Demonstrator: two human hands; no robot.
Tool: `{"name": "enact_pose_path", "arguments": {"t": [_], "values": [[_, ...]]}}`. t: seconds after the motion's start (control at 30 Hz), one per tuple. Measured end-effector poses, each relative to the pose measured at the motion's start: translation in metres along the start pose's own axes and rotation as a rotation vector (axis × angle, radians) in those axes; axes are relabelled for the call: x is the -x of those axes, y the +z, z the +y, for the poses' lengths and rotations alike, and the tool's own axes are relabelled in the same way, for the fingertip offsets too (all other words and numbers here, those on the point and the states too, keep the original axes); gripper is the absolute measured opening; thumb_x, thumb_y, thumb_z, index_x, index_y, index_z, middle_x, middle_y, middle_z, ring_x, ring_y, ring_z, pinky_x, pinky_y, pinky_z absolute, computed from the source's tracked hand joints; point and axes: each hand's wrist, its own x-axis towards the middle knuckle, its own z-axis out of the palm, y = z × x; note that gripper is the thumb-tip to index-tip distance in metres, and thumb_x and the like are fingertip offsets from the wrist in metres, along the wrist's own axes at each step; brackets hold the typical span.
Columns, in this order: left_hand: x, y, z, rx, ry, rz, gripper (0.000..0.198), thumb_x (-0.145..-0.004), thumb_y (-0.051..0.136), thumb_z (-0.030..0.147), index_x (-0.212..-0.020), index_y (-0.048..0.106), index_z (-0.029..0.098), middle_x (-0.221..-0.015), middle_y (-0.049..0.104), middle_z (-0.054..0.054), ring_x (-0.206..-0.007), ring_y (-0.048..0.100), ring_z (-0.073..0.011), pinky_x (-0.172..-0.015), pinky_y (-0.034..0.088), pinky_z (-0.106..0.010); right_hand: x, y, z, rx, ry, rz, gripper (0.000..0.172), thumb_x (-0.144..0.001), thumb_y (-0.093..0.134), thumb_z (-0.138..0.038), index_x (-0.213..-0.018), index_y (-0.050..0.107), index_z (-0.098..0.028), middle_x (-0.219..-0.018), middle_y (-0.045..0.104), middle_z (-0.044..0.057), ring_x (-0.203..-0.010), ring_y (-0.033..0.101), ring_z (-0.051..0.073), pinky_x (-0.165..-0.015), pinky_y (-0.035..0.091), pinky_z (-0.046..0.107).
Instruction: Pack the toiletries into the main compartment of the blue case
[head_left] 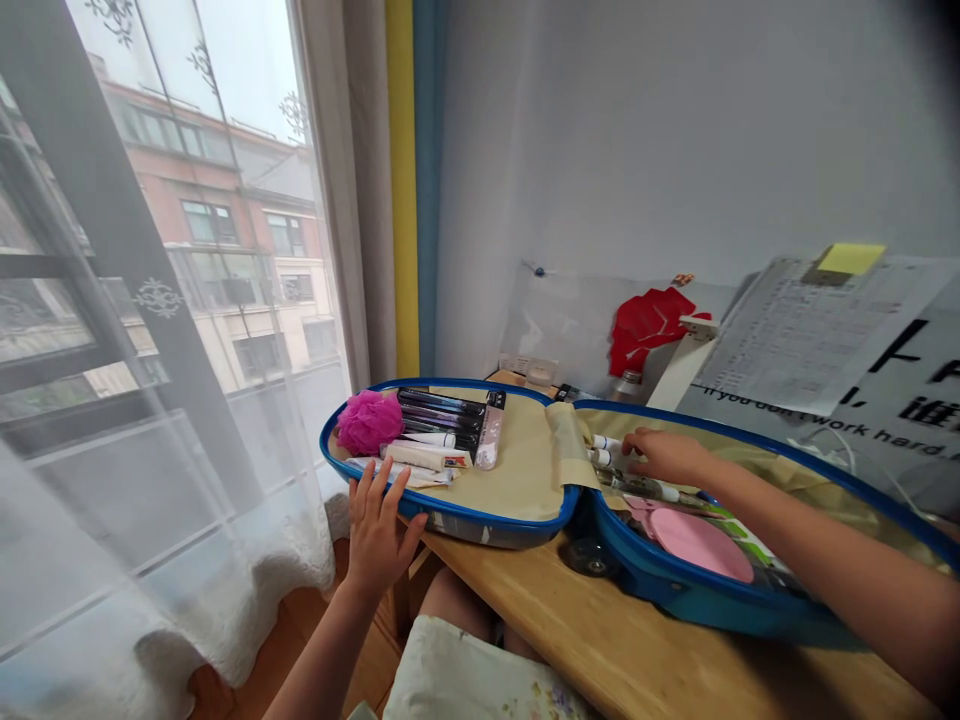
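Note:
A blue suitcase (525, 525) lies open on a wooden desk (637, 650). My left hand (379, 525) rests with fingers spread on the near rim of the left half. That half holds a pink bath pouf (367, 420), dark tubes (442, 412) and white tubes (424, 455). My right hand (664, 455) reaches into the right half, its fingers curled over small white tubes (604, 445). Whether it grips one is unclear. A pink round lid (697, 540) lies just below that hand.
A window with a sheer curtain (150, 400) fills the left side. Papers (810, 330) and a red paper cutout (649, 325) hang on the wall behind the suitcase. A cushion (465, 680) lies on my lap below the desk edge.

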Motion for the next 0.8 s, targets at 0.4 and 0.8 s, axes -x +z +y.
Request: {"name": "enact_pose_path", "arguments": {"t": [0.4,0.8], "values": [[-0.001,-0.001,0.001,-0.002,0.006,0.000,0.060,-0.091,0.048,0.032,-0.146,0.029,0.019,-0.149,0.033,-0.016,-0.143,0.019,-0.0311,-0.113,0.017,-0.052,-0.001,0.000,-0.009,0.090,-0.014,0.037,0.027,-0.087,0.057,-0.038,-0.105,0.061,-0.017,-0.113,0.060,0.007,-0.103,0.057,0.017,-0.090,0.047,0.039],[0.000,0.000,0.002,-0.010,-0.021,-0.003,0.057,-0.090,0.048,0.034,-0.143,0.033,0.019,-0.149,0.034,-0.016,-0.142,0.020,-0.0316,-0.113,0.017,-0.052,-0.007,-0.074,-0.048,-0.167,0.024,0.292,0.035,-0.087,0.047,-0.038,-0.113,0.057,-0.017,-0.112,0.066,0.009,-0.098,0.063,0.019,-0.076,0.044,0.026]]}}
